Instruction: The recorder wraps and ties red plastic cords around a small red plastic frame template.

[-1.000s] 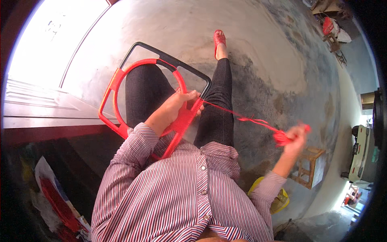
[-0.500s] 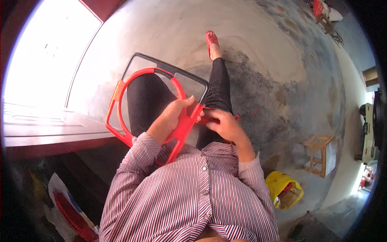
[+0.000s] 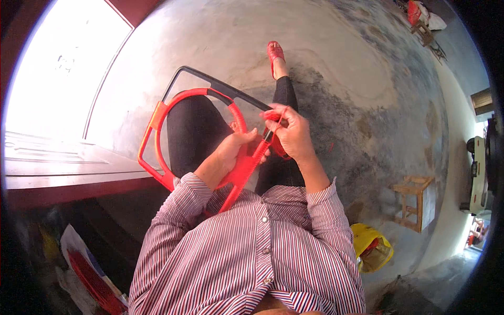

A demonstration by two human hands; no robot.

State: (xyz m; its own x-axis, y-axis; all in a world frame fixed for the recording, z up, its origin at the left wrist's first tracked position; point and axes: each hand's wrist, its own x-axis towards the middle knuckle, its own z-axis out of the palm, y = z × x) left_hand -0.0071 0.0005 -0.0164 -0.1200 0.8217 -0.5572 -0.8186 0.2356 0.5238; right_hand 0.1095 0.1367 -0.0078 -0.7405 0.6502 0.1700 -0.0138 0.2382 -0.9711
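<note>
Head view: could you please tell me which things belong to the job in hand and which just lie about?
In hand:
red and black frame, gripped by left hand
red cord, held by right hand

Apparently lying about:
wooden stool
yellow container; its red contents might relate

Wooden stool [image 3: 419, 211] on stained floor [image 3: 346, 94]

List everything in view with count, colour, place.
Frame: one, red and black, over left thigh
Cord: one bunch, red, at frame's right side
Bag: one, yellow, floor at right
Stool: one, brown, floor, farther right
Heap: one, red and white, upper right
Vehicle, apparently: one, pale, right rim
Bundle: one, red, lower left
Slipper: one, red, right foot
Shirt: one, striped white, worn
Trousers: one pair, black, worn
Left hand: one, gripping frame
Right hand: one, pinching cord
</note>
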